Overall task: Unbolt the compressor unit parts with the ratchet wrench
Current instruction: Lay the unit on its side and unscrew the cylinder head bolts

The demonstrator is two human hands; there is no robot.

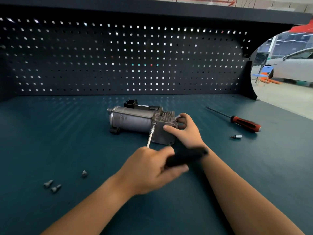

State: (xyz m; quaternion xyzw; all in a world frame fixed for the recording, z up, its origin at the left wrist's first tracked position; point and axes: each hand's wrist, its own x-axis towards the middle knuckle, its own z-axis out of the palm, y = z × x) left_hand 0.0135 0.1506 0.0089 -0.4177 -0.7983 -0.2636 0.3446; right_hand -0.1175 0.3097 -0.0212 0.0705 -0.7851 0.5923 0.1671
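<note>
Okay, compressor unit point(133, 119) lay on its side mid-counter point(50, 133), cylinder end left, finned block right. Left hand point(149, 168) had its grip clamped on the ratchet wrench point(184, 157). The black handle was motion-blurred and stuck out to the right, crossing in front of the right wrist. A thin extension bar point(150, 137) ran from that hand away to a bolt on the block's near face. Right hand point(185, 131) held the block's right end, thumb on the near face, fingers curled round the far side, so grip closed on the unit. Step in hand, by my read: loosening that bolt. Doing it well meant keeping the bar in line with the bolt so the socket didn't slip off, swinging the handle in short arcs, and bracing with the right hand so the unit couldn't roll or slide. Left forearm came in from near left, palm down, wrist about straight; right forearm came from near right, reaching past the handle. Loose bolts point(55, 188) lay near left, so likely partway done. Screwdriver point(243, 122) and small bit point(236, 136) lay to the right, well apart from both hands.
</note>
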